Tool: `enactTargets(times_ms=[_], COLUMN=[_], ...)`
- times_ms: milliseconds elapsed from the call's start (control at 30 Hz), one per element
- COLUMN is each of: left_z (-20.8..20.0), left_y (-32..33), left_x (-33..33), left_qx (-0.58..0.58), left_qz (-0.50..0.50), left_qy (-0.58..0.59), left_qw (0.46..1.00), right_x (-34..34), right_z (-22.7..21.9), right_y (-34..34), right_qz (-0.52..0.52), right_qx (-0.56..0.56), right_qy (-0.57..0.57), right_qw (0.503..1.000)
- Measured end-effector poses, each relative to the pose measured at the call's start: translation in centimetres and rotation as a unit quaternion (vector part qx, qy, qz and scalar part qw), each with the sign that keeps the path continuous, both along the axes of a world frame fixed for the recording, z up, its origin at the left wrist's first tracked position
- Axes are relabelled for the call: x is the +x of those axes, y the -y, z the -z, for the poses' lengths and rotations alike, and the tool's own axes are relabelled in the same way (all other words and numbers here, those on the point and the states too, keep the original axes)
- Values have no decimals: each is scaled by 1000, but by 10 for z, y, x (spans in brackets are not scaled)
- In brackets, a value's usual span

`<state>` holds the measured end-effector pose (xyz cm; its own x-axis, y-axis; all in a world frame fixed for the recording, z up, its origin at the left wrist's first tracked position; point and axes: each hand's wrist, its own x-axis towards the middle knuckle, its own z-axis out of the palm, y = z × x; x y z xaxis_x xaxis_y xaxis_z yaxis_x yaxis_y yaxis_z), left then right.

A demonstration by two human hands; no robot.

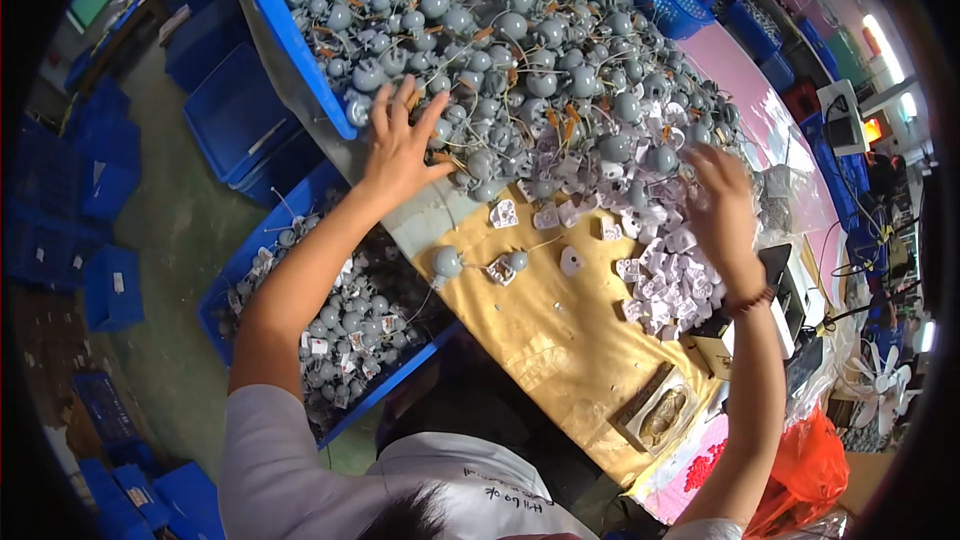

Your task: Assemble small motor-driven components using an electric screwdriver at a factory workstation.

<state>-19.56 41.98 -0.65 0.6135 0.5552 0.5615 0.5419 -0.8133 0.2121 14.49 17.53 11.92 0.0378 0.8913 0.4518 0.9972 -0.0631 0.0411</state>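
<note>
Dark hair (405,518) is showing at the lower edge, with a white shirt (450,455) spreading around it. Beyond, grey balls (540,50) are lying in a large heap at the table's far side, thin wires and orange bits sticking out among them. The left hand (402,145) is resting at the heap's left margin, palm down, open, its fingers spreading over the nearest balls. The right hand (722,205) is reaching over the heap's right end; it is blurring, so I cannot tell whether it is gripping anything. A dark bracelet (752,302) is circling that wrist.

White pieces (665,275) are lying piled just below the right hand, a few straying leftward across a gold cloth (530,330). Two balls, one apparently joined to a white piece, are sitting apart near the cloth's left edge.

A blue bin (300,35) is flanking the heap on the left. Below the left forearm, a lower bin (425,350) is holding more balls. A small box (660,418) is lying near the cloth's lower right, and a red bag (805,475) is bulging beyond the right forearm.
</note>
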Motion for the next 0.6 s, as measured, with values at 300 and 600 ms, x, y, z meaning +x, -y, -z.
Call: enactTargets(times_ms=[300, 600], left_z=[-25, -72], left_y=[-40, -75], left_x=[73, 165], left_qx=[-5, 8], left_qz=[6, 83], left_qy=[127, 183], left_qw=[992, 980], right_x=[-74, 8], right_z=[26, -23], right_y=[-195, -174], right_qz=[1, 91], right_qx=[-46, -111], right_qy=[20, -2], right_qw=[999, 990])
